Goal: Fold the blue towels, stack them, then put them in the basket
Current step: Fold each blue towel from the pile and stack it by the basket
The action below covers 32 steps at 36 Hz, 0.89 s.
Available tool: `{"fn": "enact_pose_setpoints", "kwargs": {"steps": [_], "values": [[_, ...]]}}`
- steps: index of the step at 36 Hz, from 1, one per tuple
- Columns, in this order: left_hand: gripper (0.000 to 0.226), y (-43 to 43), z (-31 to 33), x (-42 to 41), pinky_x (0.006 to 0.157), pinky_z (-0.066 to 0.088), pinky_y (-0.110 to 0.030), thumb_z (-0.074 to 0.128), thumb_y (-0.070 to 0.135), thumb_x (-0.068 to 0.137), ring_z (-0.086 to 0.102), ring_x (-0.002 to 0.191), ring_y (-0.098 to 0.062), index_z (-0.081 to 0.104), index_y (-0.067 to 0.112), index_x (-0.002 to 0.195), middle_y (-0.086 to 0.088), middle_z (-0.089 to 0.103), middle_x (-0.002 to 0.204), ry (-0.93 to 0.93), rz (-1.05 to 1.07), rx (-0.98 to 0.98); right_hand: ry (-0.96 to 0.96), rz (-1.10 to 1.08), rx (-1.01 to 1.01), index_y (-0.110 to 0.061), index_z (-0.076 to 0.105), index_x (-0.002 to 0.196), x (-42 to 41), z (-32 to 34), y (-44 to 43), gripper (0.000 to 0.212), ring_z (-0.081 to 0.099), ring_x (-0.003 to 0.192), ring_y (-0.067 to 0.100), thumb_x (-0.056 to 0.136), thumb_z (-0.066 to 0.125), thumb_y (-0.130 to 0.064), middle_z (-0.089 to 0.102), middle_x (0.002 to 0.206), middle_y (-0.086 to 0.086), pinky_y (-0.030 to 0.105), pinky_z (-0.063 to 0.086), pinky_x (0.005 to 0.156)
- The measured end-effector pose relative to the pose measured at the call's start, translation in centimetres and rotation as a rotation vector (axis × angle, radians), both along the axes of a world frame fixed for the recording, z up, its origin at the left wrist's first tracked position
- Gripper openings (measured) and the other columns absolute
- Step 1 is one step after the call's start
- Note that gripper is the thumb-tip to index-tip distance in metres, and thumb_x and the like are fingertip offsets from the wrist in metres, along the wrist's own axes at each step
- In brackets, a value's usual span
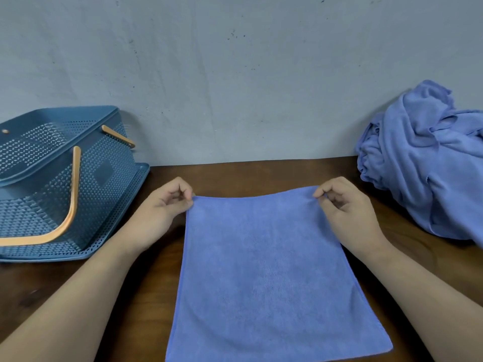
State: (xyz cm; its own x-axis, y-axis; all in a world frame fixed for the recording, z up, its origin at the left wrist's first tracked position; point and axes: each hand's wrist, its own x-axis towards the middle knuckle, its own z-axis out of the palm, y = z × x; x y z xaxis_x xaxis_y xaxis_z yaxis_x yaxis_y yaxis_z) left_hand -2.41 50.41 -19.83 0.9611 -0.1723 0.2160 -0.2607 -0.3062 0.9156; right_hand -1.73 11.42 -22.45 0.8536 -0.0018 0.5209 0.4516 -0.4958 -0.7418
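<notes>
A blue towel [271, 270] is spread flat on the dark wooden table [235, 176], its far left corner pinched between thumb and fingertips of the left hand [167, 202] and its far right corner pinched the same way by the right hand [342, 202]. A blue perforated basket [78, 178] with orange handles is seen at the left on its lid, and a crumpled heap of blue towels [423, 163] is piled against the wall at the right, well apart from the spread one

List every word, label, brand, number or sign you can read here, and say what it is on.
None: no text can be read. The spread blue towel, the heap of blue towels, the blue basket and the wooden table carry no visible print or label; the wall shows only dark specks.
</notes>
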Motion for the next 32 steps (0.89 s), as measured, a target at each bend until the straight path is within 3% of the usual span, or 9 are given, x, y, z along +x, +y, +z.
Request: {"fn": "enact_pose_setpoints", "kwargs": {"steps": [2,4,6,9,13,17,22,28,32], "values": [[0.019,-0.3,-0.8,0.8,0.074,0.045,-0.028,0.056,-0.004,0.103,0.052,0.078,-0.016,0.058,0.010,0.090,-0.009,0.057,0.083,-0.049,0.099,0.018,-0.004,-0.047,-0.035,-0.024,0.074,0.093,0.5,-0.6,-0.1,0.035,0.061,0.082,0.017,0.095,0.060,0.008,0.066,0.099,-0.009,0.021,0.045,0.073],[0.021,-0.1,-2.1,1.6,0.077,0.044,-0.037,0.057,0.002,0.105,0.056,0.076,-0.017,0.065,0.018,0.092,-0.001,0.065,0.083,-0.072,0.148,0.119,0.045,-0.070,-0.110,-0.026,0.078,0.097,1.0,-1.2,-0.3,0.036,0.064,0.085,0.009,0.097,0.061,0.005,0.070,0.104,-0.012,0.011,0.043,0.073],[0.019,0.0,-3.5,2.1,0.087,0.049,-0.042,0.057,0.013,0.107,0.065,0.087,-0.019,0.070,0.026,0.101,0.007,0.073,0.092,-0.055,0.146,0.272,0.146,-0.075,-0.176,-0.025,0.080,0.102,1.3,-1.6,-0.5,0.034,0.063,0.085,0.003,0.098,0.061,0.002,0.071,0.104,-0.011,0.007,0.043,0.072],[0.018,-0.2,-3.8,1.6,0.092,0.047,-0.030,0.064,0.023,0.104,0.062,0.101,-0.008,0.072,0.038,0.100,0.020,0.071,0.099,-0.081,0.146,0.416,0.208,-0.083,-0.281,-0.022,0.079,0.112,1.5,-1.9,-0.4,0.033,0.061,0.087,-0.003,0.095,0.062,0.000,0.067,0.098,-0.015,0.004,0.041,0.075],[0.023,-0.2,-3.5,1.3,0.096,0.048,-0.029,0.073,0.018,0.098,0.062,0.105,-0.008,0.074,0.041,0.098,0.014,0.068,0.099,-0.114,0.122,0.475,0.189,-0.088,-0.360,-0.022,0.079,0.114,1.5,-1.8,-0.2,0.032,0.062,0.090,0.005,0.094,0.063,-0.002,0.066,0.102,-0.015,0.005,0.040,0.078],[0.031,-0.6,-2.7,1.3,0.087,0.051,-0.019,0.069,0.006,0.098,0.068,0.090,-0.008,0.077,0.035,0.093,0.014,0.072,0.099,-0.202,0.230,0.349,0.154,-0.088,-0.399,-0.021,0.079,0.115,1.5,-2.1,-0.2,0.034,0.063,0.097,0.011,0.095,0.062,-0.001,0.069,0.109,-0.012,0.018,0.046,0.087],[0.025,-1.0,-3.3,1.7,0.093,0.049,-0.019,0.064,0.014,0.103,0.067,0.102,-0.002,0.078,0.034,0.106,0.020,0.071,0.109,-0.213,0.272,0.403,0.135,-0.086,-0.447,-0.021,0.079,0.116,1.7,-2.4,-0.3,0.034,0.063,0.102,0.016,0.096,0.061,-0.002,0.071,0.115,-0.012,0.023,0.045,0.091],[0.019,-1.0,-4.0,1.6,0.090,0.040,-0.014,0.060,0.028,0.104,0.058,0.108,0.000,0.075,0.037,0.113,0.024,0.066,0.111,-0.181,0.230,0.584,0.053,-0.135,-0.354,-0.019,0.080,0.115,1.5,-1.7,-0.1,0.036,0.061,0.086,-0.001,0.093,0.061,0.004,0.069,0.113,-0.013,0.005,0.041,0.080],[0.019,-1.0,-4.3,1.7,0.092,0.044,-0.020,0.064,0.028,0.103,0.058,0.108,-0.001,0.075,0.034,0.116,0.023,0.065,0.112,-0.206,0.227,0.615,0.043,-0.143,-0.424,-0.021,0.074,0.128,2.4,-1.1,0.4,0.039,0.060,0.105,0.018,0.097,0.057,-0.004,0.066,0.131,-0.007,0.026,0.045,0.089]]}}
